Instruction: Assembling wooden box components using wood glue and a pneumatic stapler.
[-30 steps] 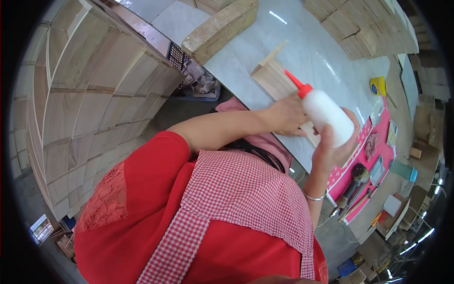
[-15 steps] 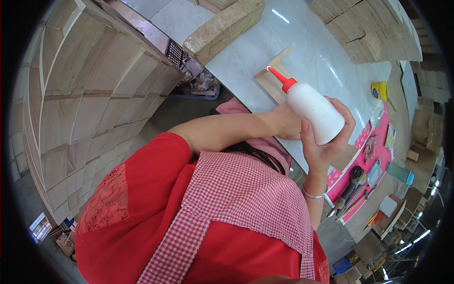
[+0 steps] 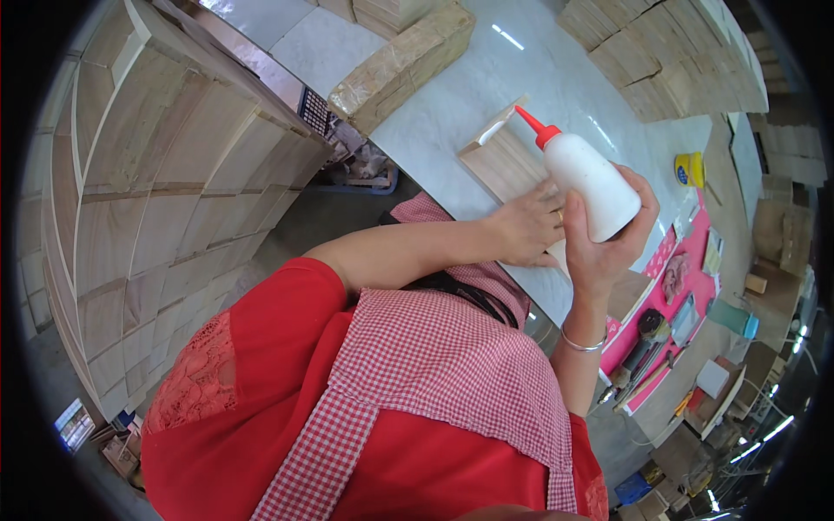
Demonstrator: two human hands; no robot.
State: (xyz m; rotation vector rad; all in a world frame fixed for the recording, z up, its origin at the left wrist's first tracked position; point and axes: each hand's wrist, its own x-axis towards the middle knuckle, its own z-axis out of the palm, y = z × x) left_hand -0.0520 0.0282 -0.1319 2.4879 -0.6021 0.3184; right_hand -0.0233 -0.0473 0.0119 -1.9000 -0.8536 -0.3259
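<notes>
Head view: one right hand (image 3: 611, 236) is curled around one white bottle (image 3: 591, 187); one left hand (image 3: 524, 227) is at one wooden piece (image 3: 497, 167) on the table (image 3: 565, 74), its grip I cannot tell. Farther stands one yellow tub (image 3: 689, 170).

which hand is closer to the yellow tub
Right. The right hand, wrapped around the white bottle, is left of the yellow tub and lower in the picture. The left hand is farther left, by the wooden board.
</notes>
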